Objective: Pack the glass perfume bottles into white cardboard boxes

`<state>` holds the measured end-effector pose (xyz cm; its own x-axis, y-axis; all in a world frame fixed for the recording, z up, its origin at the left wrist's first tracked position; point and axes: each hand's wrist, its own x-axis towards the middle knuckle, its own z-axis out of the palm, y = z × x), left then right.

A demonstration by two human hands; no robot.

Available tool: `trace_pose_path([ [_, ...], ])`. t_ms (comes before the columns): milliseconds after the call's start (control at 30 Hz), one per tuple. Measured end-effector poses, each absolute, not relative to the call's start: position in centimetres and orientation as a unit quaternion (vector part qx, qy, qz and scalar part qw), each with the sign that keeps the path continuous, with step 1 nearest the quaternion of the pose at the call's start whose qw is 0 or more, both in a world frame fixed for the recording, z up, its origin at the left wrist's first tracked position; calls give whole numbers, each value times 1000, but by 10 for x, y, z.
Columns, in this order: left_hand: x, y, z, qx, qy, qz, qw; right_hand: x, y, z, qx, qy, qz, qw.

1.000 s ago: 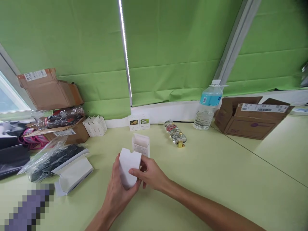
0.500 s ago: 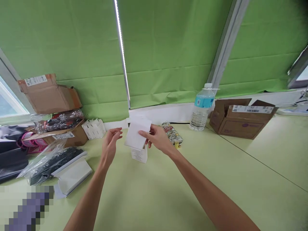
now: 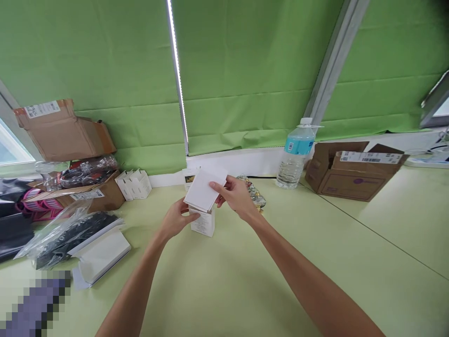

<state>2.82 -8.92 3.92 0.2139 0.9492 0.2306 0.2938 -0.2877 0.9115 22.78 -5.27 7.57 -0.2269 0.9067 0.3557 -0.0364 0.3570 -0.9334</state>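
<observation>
My right hand (image 3: 235, 195) pinches a stack of white cards or papers (image 3: 205, 188) by its right edge, thumb on top. The stack is tilted over a small white box (image 3: 203, 224) that stands on the green table (image 3: 217, 276). At the box's upper left is my left hand (image 3: 177, 218), its thumb on the front near the rim and its fingers behind. The stack's lower edge overlaps the top of the box, so I cannot tell whether any of it is inside. Packets in shiny wrapping (image 3: 257, 195) lie just behind my right hand.
Several small white boxes (image 3: 135, 185) stand at the back left beside stacked cardboard boxes (image 3: 72, 135). Plastic-bagged dark items (image 3: 70, 236) and a white open box (image 3: 101, 255) lie at left. A water bottle (image 3: 293, 154) and an open carton (image 3: 351, 173) stand at right.
My left hand has moved right from beside the stack and closed on the small box. The white stack in my right hand has shifted slightly right and turned.
</observation>
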Motion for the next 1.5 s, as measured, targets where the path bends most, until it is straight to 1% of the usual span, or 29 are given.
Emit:
trace_pose_path([
  [167, 29, -87, 33, 664, 463, 436, 393, 226, -49, 70, -333, -656, 435, 519],
  [367, 23, -89, 31, 659, 457, 434, 411, 237, -42, 68, -337, -719, 351, 497],
  [467, 22, -90, 32, 659, 458, 431, 413, 243, -42, 71, -329, -754, 317, 472],
  [600, 21, -91, 35, 664, 466, 428, 399, 246, -44, 77, -322, -770, 331, 441],
  [767, 20, -90, 37, 662, 484, 452, 351, 247, -44, 78, -338, -771, 337, 421],
  [900, 20, -90, 38, 664, 473, 473, 334, 247, -44, 77, -357, -788, 286, 413],
  [1033, 20, -89, 38, 666, 472, 465, 342, 249, -45, 77, -365, -802, 247, 403],
  [1367, 22, -92, 41, 671, 477, 426, 375, 252, -46, 81, -370, -809, 246, 386],
  [1500, 22, -93, 41, 674, 491, 411, 368, 252, -47, 81, -372, -807, 268, 372],
])
